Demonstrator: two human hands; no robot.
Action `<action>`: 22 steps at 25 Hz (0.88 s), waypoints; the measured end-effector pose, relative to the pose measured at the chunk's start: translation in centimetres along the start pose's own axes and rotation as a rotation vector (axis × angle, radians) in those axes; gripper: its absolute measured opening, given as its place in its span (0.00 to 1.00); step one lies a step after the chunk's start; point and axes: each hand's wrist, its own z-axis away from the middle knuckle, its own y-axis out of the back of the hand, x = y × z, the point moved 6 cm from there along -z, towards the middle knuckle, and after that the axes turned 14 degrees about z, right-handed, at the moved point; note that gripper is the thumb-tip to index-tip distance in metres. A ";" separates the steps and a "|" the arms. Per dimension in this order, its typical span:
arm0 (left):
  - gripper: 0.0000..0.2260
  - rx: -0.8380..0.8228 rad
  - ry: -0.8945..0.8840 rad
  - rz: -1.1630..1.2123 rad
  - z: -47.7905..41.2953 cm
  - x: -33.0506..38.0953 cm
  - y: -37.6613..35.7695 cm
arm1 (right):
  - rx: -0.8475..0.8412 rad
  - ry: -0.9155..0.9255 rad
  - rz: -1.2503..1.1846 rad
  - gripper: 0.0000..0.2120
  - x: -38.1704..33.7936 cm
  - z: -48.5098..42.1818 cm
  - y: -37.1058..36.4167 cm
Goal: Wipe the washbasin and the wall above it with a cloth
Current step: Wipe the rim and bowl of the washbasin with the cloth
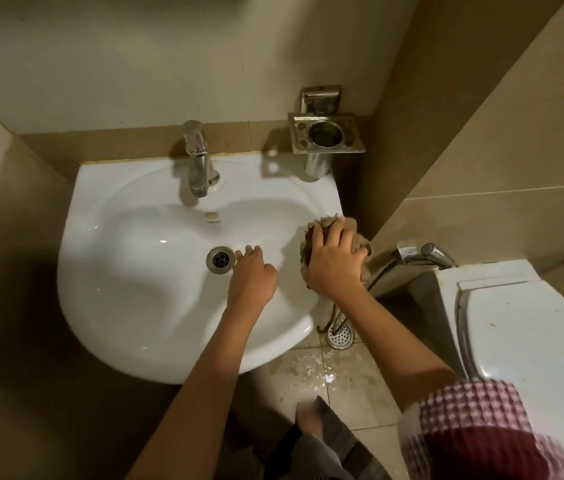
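The work looks to be in the basin stage, with the wall not yet reached. The right hand [332, 261] is clenched over a bunched brownish cloth [360, 244], fingers spread and curled round it, pressing it on the rim of the white washbasin [128, 299] at 3 o'clock, right at the outer edge. The left hand [253, 275] holds nothing. It lies inside the bowl with loosely bent fingers, the tips just beside the metal drain [220, 259] on its 3 o'clock side. The bowl is glossy and shows no obvious dirt, but gloss alone does not prove a pass, so I cannot tell which parts have been wiped. My guess is that the right rim is in hand now, and that the ledge at 12 o'clock round the tap [199, 157] and the far rim at 9 o'clock may yet need the cloth. The wall [135, 64] above, from 10 to 2 o'clock, has no cloth near it, so I judge that whole half of the job is left. That includes the strip behind the steel tumbler holder [325, 133] at 1 o'clock. Water is splashed on the floor tiles [315, 368] at 5 o'clock, near a floor drain [339, 336].
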 end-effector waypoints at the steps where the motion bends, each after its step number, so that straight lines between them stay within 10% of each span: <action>1: 0.22 0.008 0.011 0.041 -0.1 -0.2 0.2 | 0.039 0.055 0.014 0.37 0.3 -1.9 0.7; 16: 0.19 0.333 0.111 0.015 8.0 -9.9 3.8 | 0.122 0.461 0.088 0.24 0.8 2.1 0.1; 22: 0.19 0.348 0.021 -0.010 10.0 -12.3 6.8 | 0.095 0.559 0.030 0.36 -4.1 8.5 0.0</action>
